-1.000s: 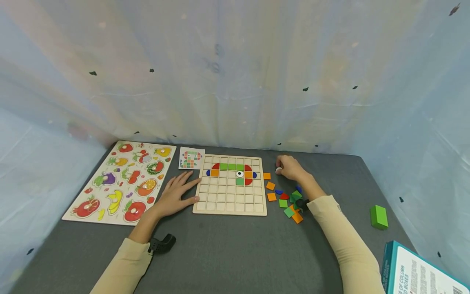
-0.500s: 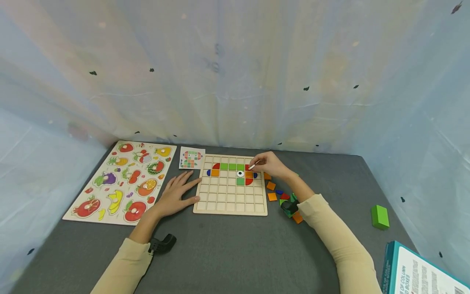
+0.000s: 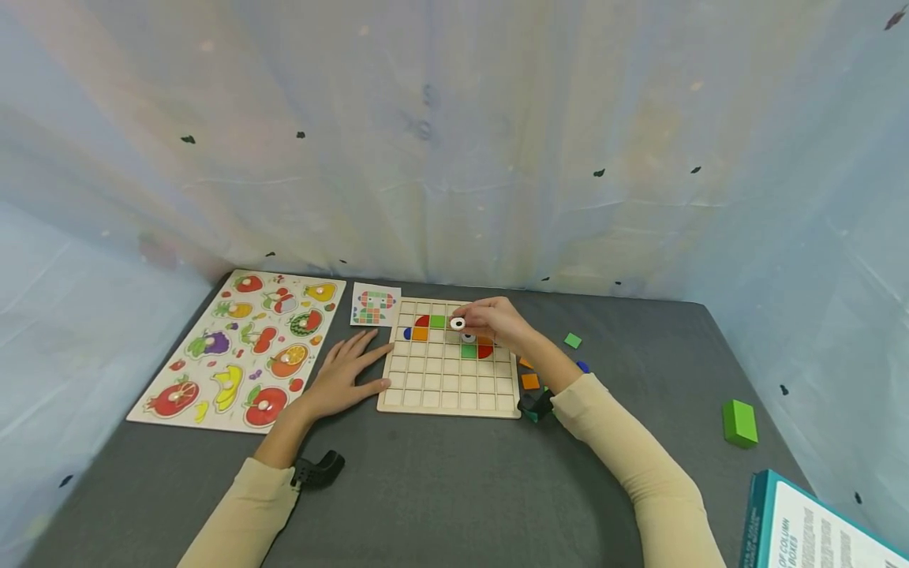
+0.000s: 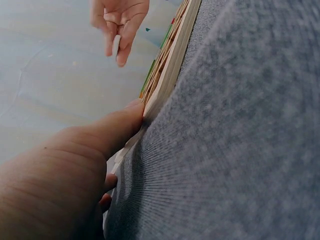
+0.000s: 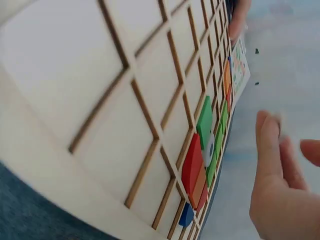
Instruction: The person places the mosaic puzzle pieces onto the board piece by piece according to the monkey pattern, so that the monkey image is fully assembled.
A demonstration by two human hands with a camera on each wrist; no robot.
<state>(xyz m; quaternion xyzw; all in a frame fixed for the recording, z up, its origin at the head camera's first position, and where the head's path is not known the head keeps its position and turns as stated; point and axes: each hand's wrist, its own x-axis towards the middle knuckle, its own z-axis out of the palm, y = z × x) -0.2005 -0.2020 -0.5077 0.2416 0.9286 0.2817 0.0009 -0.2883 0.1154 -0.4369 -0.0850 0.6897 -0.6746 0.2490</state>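
Observation:
My right hand (image 3: 500, 323) pinches a round white eye tile (image 3: 458, 323) with a black dot, held over the upper middle of the wooden grid board (image 3: 447, 386). In the left wrist view the eye tile (image 4: 116, 46) shows edge-on between thumb and fingers. Spread fingers of my left hand (image 3: 341, 379) lie at the board's left edge, the thumb (image 4: 120, 125) touching its side. Seated in the grid are green, red, orange and blue tiles, plus another eye tile (image 5: 209, 150) next to a green square (image 5: 204, 120). My right hand hides some of these in the head view.
A pattern card (image 3: 375, 304) lies at the board's upper left corner, and a fruit puzzle board (image 3: 241, 355) farther left. Loose tiles, including an orange square (image 3: 530, 382) and a green square (image 3: 572, 340), are right of the board. A green block (image 3: 740, 424) and a teal box (image 3: 824, 521) stand at far right.
My right hand has moved left from the table beside the loose tiles to over the board, carrying the eye tile. My left hand stays at the board's edge.

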